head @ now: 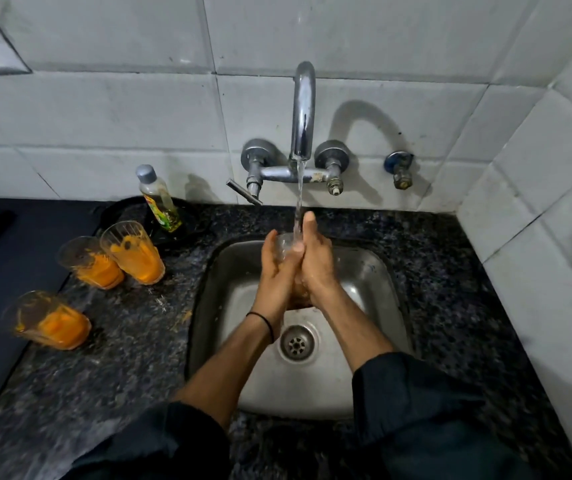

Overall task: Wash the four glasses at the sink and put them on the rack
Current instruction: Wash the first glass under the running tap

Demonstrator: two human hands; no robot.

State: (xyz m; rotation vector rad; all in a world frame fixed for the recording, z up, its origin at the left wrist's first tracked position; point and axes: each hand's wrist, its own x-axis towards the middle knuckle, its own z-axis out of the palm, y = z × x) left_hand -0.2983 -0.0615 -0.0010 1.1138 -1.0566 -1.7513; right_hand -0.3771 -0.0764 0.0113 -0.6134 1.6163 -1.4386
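Note:
Over the steel sink (374, 306) I hold a clear glass (285, 244) upright under the running tap (303, 109). My left hand (275, 271) and my right hand (315, 265) press around it from both sides, hiding most of it. Water streams into its mouth. Three dirty glasses smeared with orange residue stand on the dark granite counter left of the sink: one (134, 252) nearest the sink, one (90, 263) beside it, one (50, 320) closer to me.
A dish soap bottle (159, 199) stands on a black dish behind the glasses. A dark mat (11, 271) covers the counter's left part. White tiled walls close the back and right side. No rack is in view.

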